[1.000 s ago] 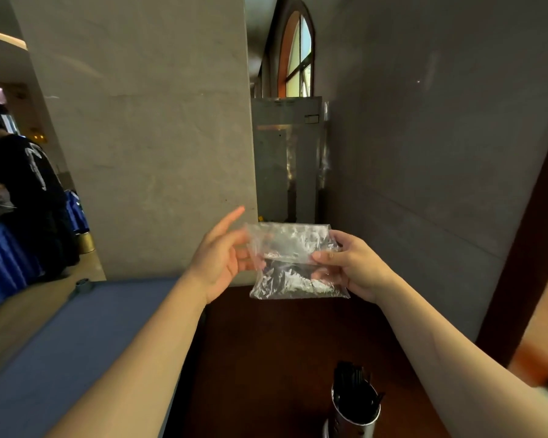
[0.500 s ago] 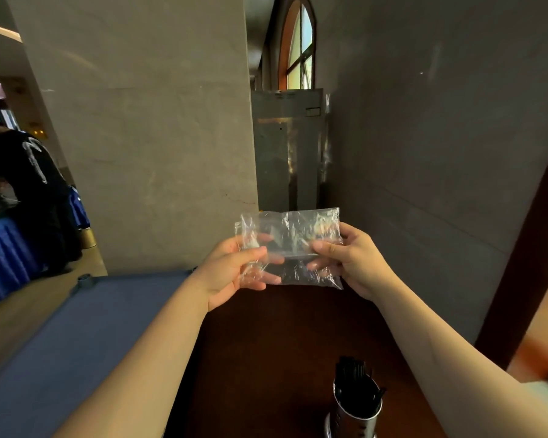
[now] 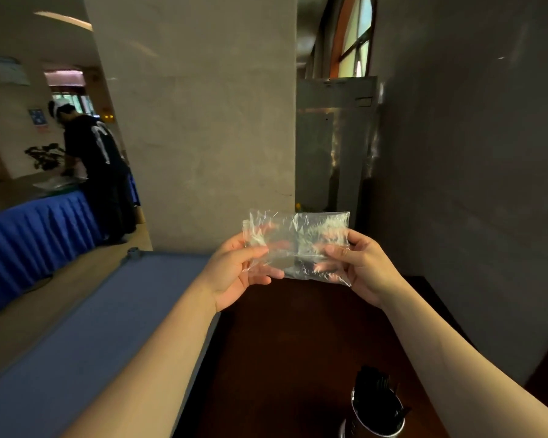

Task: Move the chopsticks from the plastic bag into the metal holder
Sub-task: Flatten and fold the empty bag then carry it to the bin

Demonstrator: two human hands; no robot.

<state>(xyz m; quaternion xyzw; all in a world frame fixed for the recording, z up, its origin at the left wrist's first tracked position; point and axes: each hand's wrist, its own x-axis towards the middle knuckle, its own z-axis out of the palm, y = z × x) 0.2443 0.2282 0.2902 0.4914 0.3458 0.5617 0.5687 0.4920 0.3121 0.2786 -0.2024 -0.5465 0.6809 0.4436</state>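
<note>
I hold a clear, crinkled plastic bag (image 3: 301,238) up in front of me, folded flat, with nothing visible inside it. My left hand (image 3: 238,273) pinches its left edge between thumb and fingers. My right hand (image 3: 358,263) pinches its right edge the same way. Below, near the bottom right, a round metal holder (image 3: 369,428) stands on the dark wooden table (image 3: 298,343), and several black chopsticks (image 3: 375,396) stand upright in it.
A blue cloth-covered table (image 3: 92,327) adjoins the wooden one on the left. A wide stone pillar (image 3: 196,121) rises ahead, a grey wall (image 3: 472,153) on the right. At the far left, a person in dark clothes (image 3: 98,172) bends over a blue-skirted table (image 3: 35,229).
My left hand, open beside the bag a second ago, now pinches its left edge. The bag has been folded and drawn flat between both hands. The head camera has turned slightly left.
</note>
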